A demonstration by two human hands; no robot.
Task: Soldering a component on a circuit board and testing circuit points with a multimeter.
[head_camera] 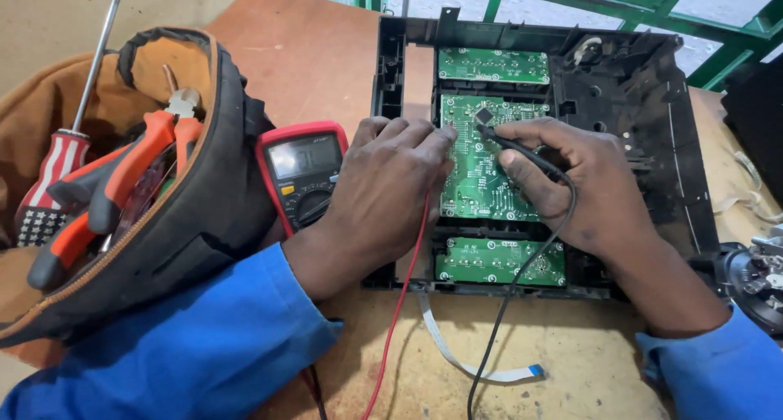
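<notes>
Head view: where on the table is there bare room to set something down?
Bare table lies between the tool bag and black chassis, and near the ribbon cable. Around the multimeter and both hands it is crowded.

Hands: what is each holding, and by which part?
Right hand pinches the black probe along its shaft, tip on the green board. Left hand hides its grip; red lead runs under it.

Just one view here, taken from a camera worn on the head and tilted steeply down and forward over a wooden table [310,53]. The scene is caught pretty close up: both forearms enter from the bottom edge, and the black chassis [644,102] is framed near centre. A tool bag [204,200] is cropped at left. Green railing [652,8] is glimpsed along the top.
</notes>
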